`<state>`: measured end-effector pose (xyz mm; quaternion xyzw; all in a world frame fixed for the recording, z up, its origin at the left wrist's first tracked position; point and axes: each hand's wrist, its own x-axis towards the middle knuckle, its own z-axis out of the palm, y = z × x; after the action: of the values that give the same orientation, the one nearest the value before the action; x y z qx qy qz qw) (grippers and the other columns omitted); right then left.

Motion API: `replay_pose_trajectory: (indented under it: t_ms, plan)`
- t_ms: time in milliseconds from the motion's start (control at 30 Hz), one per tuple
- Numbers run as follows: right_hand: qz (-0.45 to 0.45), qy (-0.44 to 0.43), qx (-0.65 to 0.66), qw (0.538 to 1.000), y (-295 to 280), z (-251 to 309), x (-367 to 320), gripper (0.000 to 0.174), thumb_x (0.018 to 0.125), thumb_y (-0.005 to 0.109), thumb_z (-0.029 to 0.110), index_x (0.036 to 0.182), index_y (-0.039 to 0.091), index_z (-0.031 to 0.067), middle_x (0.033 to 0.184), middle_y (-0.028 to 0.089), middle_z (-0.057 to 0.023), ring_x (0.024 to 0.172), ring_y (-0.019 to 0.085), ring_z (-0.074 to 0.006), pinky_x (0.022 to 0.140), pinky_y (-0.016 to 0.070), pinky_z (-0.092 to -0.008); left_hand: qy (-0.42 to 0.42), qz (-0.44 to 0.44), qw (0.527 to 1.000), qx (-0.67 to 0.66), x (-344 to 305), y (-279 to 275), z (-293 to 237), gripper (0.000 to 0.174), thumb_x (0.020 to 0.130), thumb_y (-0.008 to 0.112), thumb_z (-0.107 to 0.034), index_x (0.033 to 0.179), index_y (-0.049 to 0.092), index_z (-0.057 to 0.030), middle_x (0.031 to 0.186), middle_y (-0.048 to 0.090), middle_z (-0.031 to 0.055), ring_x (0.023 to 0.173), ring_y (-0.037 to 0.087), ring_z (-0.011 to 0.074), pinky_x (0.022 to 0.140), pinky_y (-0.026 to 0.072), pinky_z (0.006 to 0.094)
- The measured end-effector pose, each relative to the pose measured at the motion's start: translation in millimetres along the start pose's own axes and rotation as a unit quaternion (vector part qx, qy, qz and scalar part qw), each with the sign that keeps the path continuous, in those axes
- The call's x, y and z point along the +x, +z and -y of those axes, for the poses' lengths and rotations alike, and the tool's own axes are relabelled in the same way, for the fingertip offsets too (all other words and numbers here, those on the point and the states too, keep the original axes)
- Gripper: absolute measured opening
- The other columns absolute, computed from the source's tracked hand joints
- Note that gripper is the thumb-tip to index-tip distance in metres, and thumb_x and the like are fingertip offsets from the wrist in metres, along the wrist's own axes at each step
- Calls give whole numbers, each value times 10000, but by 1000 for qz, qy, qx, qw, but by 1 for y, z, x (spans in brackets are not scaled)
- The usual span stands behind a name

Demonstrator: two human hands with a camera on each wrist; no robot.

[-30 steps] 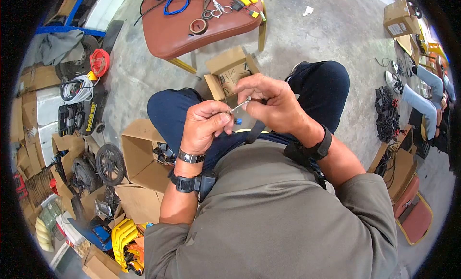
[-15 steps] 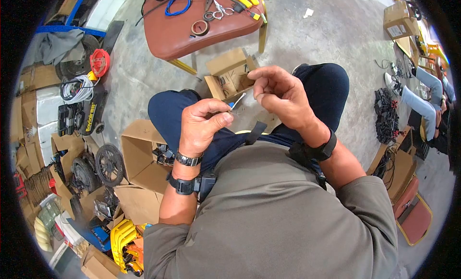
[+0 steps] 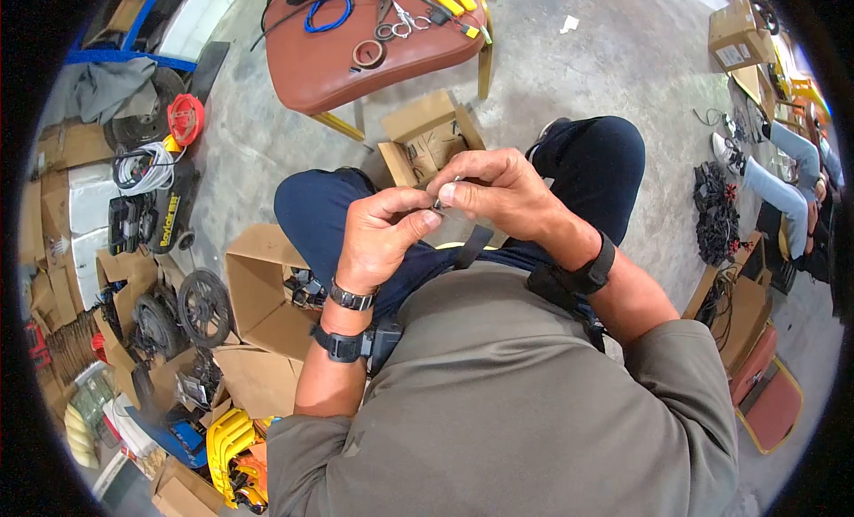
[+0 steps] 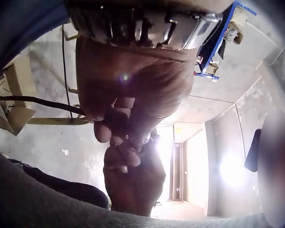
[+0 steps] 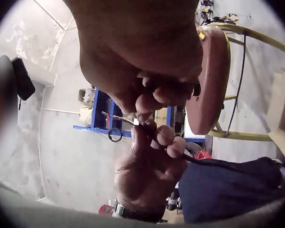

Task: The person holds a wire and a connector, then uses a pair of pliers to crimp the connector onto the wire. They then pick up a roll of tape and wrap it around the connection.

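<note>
My left hand (image 3: 378, 237) pinches a cable between thumb and forefinger, in front of my lap. Its dark length (image 5: 213, 164) trails away from that hand in the right wrist view. A thin wire end (image 5: 118, 117) sticks out at the fingertips, with a small white bit beside it. The thumb and forefinger of my right hand (image 3: 511, 201) pinch the wire right against the left fingertips. Between the two hands most of the wire is hidden by fingers.
Beyond my knees sits a small open cardboard box (image 3: 414, 121). Behind it stands a red-brown padded chair (image 3: 320, 77) holding scissors (image 3: 409, 21), a tape roll (image 3: 367, 50) and a blue wire coil (image 3: 327, 15). Boxes and wheels (image 3: 205, 305) crowd the left; a seated person's legs (image 3: 774, 192) show at right.
My right hand drew away from the wire, leaving its pale end exposed, then came back and pinches it at the left fingertips. The left hand stays nearly in place.
</note>
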<state>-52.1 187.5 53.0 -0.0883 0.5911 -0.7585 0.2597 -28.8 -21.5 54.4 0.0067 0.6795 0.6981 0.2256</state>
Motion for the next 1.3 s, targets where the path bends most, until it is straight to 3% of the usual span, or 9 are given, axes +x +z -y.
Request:
replay_pose_trajectory:
  t_ms: [300, 500, 633, 767, 833, 900, 1000, 1100, 1300]
  plan:
    - [46, -70, -263, 961, -10, 5, 0, 146, 905, 633, 116, 923, 697, -14, 819, 703, -80, 772, 638, -133, 702, 513, -317, 28, 65, 988, 136, 1, 0, 9, 72, 855, 707, -38, 916, 696, -1, 815, 680, 5, 728, 569, 55, 659, 472, 218]
    - [-13, -54, -121, 991, -14, 16, -5, 138, 914, 635, 120, 949, 691, -1, 786, 669, -37, 720, 612, -107, 652, 503, -279, 42, 50, 988, 137, 2, 4, 0, 69, 833, 719, -25, 888, 690, 6, 800, 677, 11, 724, 582, 70, 669, 481, 227]
    - [-148, -136, -4, 980, -39, 29, -5, 138, 941, 621, 109, 1008, 670, 0, 830, 647, -22, 721, 592, -79, 655, 494, -227, 44, -4, 991, 126, -1, 6, 4, 56, 807, 721, 5, 842, 678, 15, 801, 655, 33, 756, 581, 101, 690, 472, 242]
    - [-76, -48, -101, 991, -36, 10, -1, 185, 897, 654, 74, 1062, 653, -9, 934, 651, -26, 826, 588, -77, 754, 485, -242, 141, -68, 983, 97, 8, 3, 2, 64, 785, 723, 30, 813, 665, 29, 824, 630, 58, 850, 570, 144, 752, 460, 265]
    - [9, -71, -156, 985, -20, -15, 4, 313, 893, 626, 32, 1198, 578, -20, 1073, 641, -71, 1008, 600, -131, 894, 480, -299, 145, -69, 982, 98, 10, 3, -2, 81, 772, 737, 33, 821, 672, 33, 864, 637, 68, 864, 571, 152, 759, 467, 277]
    - [25, -114, -172, 978, 3, -21, 0, 335, 911, 606, 40, 1235, 543, -22, 1075, 632, -96, 1015, 598, -139, 903, 476, -300, 153, -65, 983, 83, 11, 6, 0, 105, 767, 759, 16, 841, 686, 35, 858, 646, 70, 800, 588, 134, 704, 478, 264]
    - [-5, -77, -74, 994, 16, -35, 6, 299, 912, 613, 133, 1162, 574, -26, 972, 657, -139, 943, 642, -184, 817, 511, -322, 152, -95, 983, 49, 9, 7, 3, 101, 790, 750, 11, 870, 691, 34, 847, 646, 54, 781, 581, 123, 679, 466, 250]
    - [14, -40, -142, 989, 9, -17, 6, 243, 931, 573, 113, 1134, 579, -21, 919, 664, -125, 858, 640, -177, 770, 515, -330, 113, -115, 986, 29, 6, 5, -3, 101, 817, 735, -7, 904, 694, 25, 836, 656, 35, 732, 577, 94, 627, 453, 222]
    - [29, 6, -84, 996, 12, -15, 7, 193, 977, 504, 79, 1137, 578, 0, 733, 601, -35, 680, 584, -103, 632, 477, -273, 16, -161, 980, -113, 2, 2, -2, 107, 873, 694, -79, 948, 698, -3, 773, 674, 20, 593, 551, 51, 495, 406, 190]
